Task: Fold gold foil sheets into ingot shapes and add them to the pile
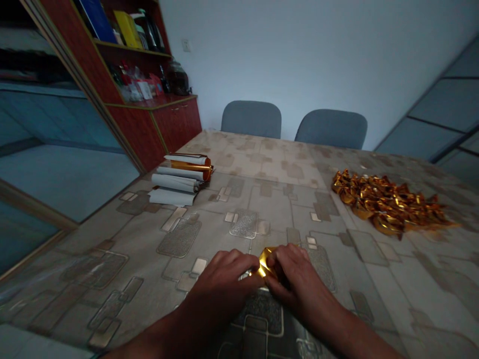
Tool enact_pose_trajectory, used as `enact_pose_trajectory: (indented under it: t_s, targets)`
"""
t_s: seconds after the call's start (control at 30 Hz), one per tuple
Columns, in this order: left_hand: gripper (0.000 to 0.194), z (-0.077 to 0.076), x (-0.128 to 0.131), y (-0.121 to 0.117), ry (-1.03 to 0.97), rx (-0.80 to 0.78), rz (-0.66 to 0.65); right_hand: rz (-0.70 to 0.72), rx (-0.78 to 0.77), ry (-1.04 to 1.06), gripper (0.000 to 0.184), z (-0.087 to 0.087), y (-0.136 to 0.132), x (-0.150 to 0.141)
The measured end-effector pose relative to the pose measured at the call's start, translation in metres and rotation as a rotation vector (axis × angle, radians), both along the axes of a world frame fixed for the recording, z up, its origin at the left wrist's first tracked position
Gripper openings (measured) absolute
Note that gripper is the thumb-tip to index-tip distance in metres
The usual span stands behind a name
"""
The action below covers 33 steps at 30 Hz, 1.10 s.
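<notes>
My left hand (226,271) and right hand (295,269): fingers closed on one gold foil piece (264,263), low centre.
Left end pinched, right end likewise; light, even pressure should, I judge, spare the foil. Room: curled sheets (181,182) upper left, well apart; open tablecloth (269,167) ahead, running to the far edge; heap of gold pieces (389,202) limits my right.

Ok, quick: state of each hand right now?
Left hand: closed, holding the left side of the shiny gold piece.
Right hand: closed, holding the same piece's right side.
</notes>
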<state>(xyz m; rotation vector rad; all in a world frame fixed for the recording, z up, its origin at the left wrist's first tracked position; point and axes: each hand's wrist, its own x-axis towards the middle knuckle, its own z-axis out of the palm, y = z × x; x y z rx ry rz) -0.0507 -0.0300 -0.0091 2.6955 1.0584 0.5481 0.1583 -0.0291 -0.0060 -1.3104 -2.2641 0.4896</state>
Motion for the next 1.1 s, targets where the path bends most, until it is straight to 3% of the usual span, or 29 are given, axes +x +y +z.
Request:
enact_pose_trajectory:
  t_s: [0.13, 0.4, 0.67, 0.93, 1.1]
  targets:
    - [0.017, -0.004, -0.002, 0.002, -0.010, 0.069, -0.086, 0.019, -0.039, 0.008, 0.021, -0.002, -0.001, 0.004]
    - [0.013, 0.000, -0.001, -0.002, 0.143, 0.130, -0.132, 0.145, -0.092, 0.049, 0.016, 0.003, 0.000, 0.019]
    - [0.016, 0.000, -0.001, -0.004, 0.129, 0.130, -0.128, 0.215, -0.117, 0.072, 0.016, 0.010, 0.002, 0.024]
    - [0.028, 0.011, -0.007, -0.014, -0.015, 0.134, -0.102, 0.318, -0.124, -0.015, 0.017, 0.032, 0.001, 0.033]
    - [0.027, 0.015, -0.013, -0.015, -0.023, 0.182, -0.109, 0.390, -0.105, -0.042, 0.023, 0.032, -0.001, 0.043]
